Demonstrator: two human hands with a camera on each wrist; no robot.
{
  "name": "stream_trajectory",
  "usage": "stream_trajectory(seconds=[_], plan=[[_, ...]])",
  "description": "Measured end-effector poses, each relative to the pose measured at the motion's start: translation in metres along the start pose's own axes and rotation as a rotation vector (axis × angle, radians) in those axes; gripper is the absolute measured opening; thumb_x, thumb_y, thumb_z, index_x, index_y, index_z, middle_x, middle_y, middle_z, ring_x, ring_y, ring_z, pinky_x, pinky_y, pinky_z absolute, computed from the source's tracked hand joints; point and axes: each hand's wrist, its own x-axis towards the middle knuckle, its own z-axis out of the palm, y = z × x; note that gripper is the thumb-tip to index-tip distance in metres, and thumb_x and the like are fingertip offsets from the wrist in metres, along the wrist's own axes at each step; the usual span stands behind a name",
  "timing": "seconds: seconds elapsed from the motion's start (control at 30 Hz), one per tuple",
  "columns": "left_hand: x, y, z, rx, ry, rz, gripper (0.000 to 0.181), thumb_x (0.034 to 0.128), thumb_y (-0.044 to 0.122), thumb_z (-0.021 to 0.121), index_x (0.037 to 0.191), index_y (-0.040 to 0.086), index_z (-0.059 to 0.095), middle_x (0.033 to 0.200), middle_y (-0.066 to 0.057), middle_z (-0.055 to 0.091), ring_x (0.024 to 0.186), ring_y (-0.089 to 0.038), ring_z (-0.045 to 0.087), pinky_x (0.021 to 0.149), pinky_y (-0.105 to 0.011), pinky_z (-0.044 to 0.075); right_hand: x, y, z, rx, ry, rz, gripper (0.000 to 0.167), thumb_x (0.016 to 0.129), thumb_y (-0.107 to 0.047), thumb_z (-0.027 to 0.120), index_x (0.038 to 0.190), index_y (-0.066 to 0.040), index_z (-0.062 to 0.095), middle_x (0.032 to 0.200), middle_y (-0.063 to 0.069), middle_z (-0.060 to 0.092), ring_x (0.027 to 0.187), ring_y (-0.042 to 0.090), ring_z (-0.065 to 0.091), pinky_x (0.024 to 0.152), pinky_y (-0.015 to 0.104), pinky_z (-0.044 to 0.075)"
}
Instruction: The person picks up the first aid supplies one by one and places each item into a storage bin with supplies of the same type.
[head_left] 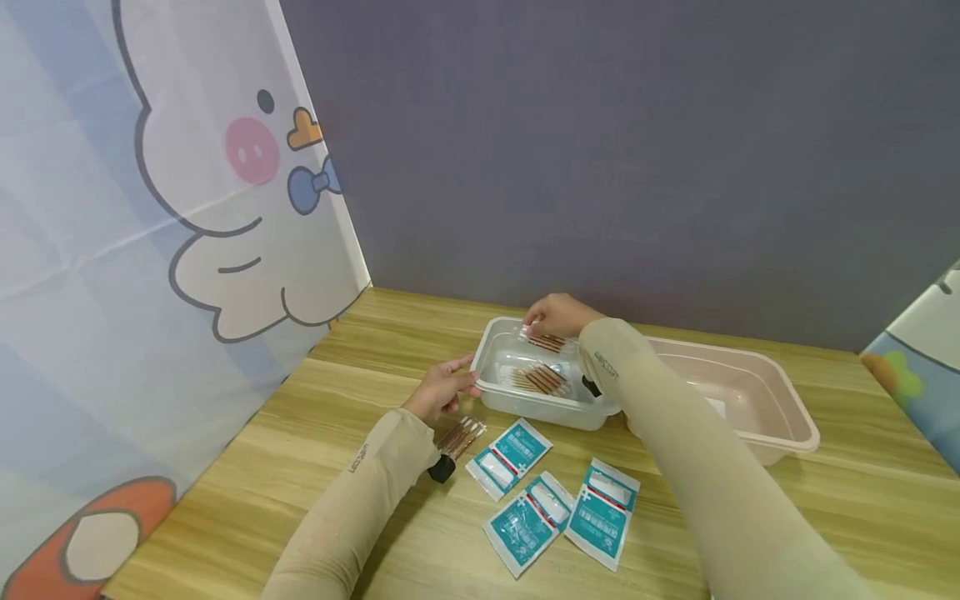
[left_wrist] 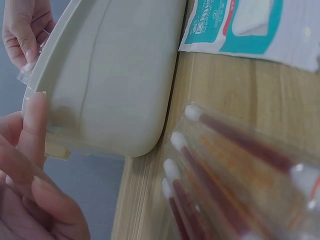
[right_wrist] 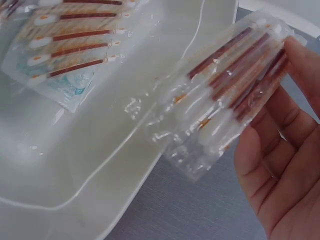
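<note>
My right hand [head_left: 562, 316] is over the back of a white plastic basin [head_left: 540, 408]. It pinches one end of a clear packet of brown-stemmed iodine cotton swabs [right_wrist: 235, 85] between thumb and fingers. Inside the basin lie more swab packets [right_wrist: 75, 45], partly over a teal and white packet [right_wrist: 75, 90]. With extended fingertips, my left hand [head_left: 438, 390] touches the basin's left rim. Just below this hand, another swab packet [left_wrist: 225, 170] lies on the table, partly hidden by the wrist in the head view.
Teal and white gauze packets [head_left: 517, 454], [head_left: 528, 521], [head_left: 603, 512] lie on the wooden table [head_left: 420, 533] before the basin. A pink basin [head_left: 780, 400] stands at the right, partly behind my right sleeve, with a white piece inside. A grey wall [head_left: 600, 150] rises behind.
</note>
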Motion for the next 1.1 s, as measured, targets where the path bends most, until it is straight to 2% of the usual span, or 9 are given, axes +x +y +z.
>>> stream_trajectory(seconds=[0.13, 0.27, 0.37, 0.53, 0.63, 0.83, 1.1], plan=[[0.001, 0.001, 0.002, 0.0, -0.014, 0.002, 0.045, 0.096, 0.012, 0.059, 0.14, 0.01, 0.049, 0.074, -0.01, 0.071, 0.035, -0.003, 0.03, 0.037, -0.016, 0.029, 0.001, 0.002, -0.001, -0.007, -0.012, 0.017, 0.024, 0.093, -0.017, 0.064, 0.112, -0.004, 0.07, 0.111, 0.012, 0.067, 0.101, 0.028, 0.061, 0.089, 0.043, 0.047], [0.001, 0.001, 0.003, 0.004, 0.001, -0.001, 0.045, 0.0957, 0.013, 0.059, 0.139, 0.011, 0.05, 0.074, -0.01, 0.071, 0.035, -0.003, 0.03, 0.037, -0.017, 0.029, 0.001, 0.004, -0.001, -0.023, -0.02, 0.032, 0.023, 0.093, -0.015, 0.064, 0.111, -0.003, 0.07, 0.111, 0.014, 0.067, 0.1, 0.028, 0.06, 0.089, 0.043, 0.047], [0.001, 0.001, 0.004, 0.003, 0.006, 0.001, 0.045, 0.0955, 0.012, 0.059, 0.139, 0.011, 0.051, 0.073, -0.01, 0.07, 0.035, -0.003, 0.029, 0.037, -0.017, 0.029, 0.001, 0.005, 0.001, -0.041, -0.041, 0.062, 0.025, 0.094, -0.012, 0.061, 0.115, -0.002, 0.068, 0.114, 0.016, 0.066, 0.099, 0.029, 0.061, 0.088, 0.042, 0.048], [0.002, 0.0, 0.004, -0.004, -0.003, -0.001, 0.046, 0.0953, 0.011, 0.06, 0.14, 0.01, 0.05, 0.071, -0.008, 0.07, 0.036, -0.003, 0.03, 0.038, -0.017, 0.029, 0.0, 0.003, 0.005, -0.079, -0.085, 0.079, 0.031, 0.094, -0.011, 0.06, 0.123, -0.001, 0.063, 0.122, 0.017, 0.062, 0.107, 0.03, 0.059, 0.093, 0.042, 0.046], [0.002, -0.002, 0.003, 0.003, -0.005, 0.0, 0.046, 0.0952, 0.012, 0.06, 0.14, 0.01, 0.049, 0.072, -0.008, 0.07, 0.036, -0.003, 0.03, 0.038, -0.017, 0.029, -0.001, -0.005, 0.007, -0.084, -0.091, 0.028, 0.032, 0.093, -0.012, 0.062, 0.123, -0.001, 0.063, 0.118, 0.016, 0.064, 0.108, 0.03, 0.058, 0.093, 0.042, 0.045], [0.004, -0.002, -0.002, 0.003, -0.018, -0.004, 0.047, 0.0957, 0.013, 0.059, 0.141, 0.01, 0.048, 0.075, -0.01, 0.071, 0.036, -0.003, 0.031, 0.038, -0.017, 0.03, -0.006, -0.03, 0.013, -0.057, -0.121, -0.102, 0.03, 0.092, -0.012, 0.063, 0.121, -0.003, 0.064, 0.107, 0.013, 0.066, 0.096, 0.024, 0.061, 0.084, 0.038, 0.05], [0.006, -0.003, -0.004, -0.007, -0.04, -0.017, 0.048, 0.0959, 0.014, 0.06, 0.142, 0.01, 0.047, 0.072, -0.005, 0.07, 0.035, -0.003, 0.031, 0.038, -0.017, 0.031, -0.015, -0.055, 0.029, -0.077, -0.142, -0.223, 0.024, 0.092, -0.014, 0.063, 0.115, -0.008, 0.067, 0.088, 0.001, 0.064, 0.071, 0.012, 0.054, 0.067, 0.026, 0.048]])
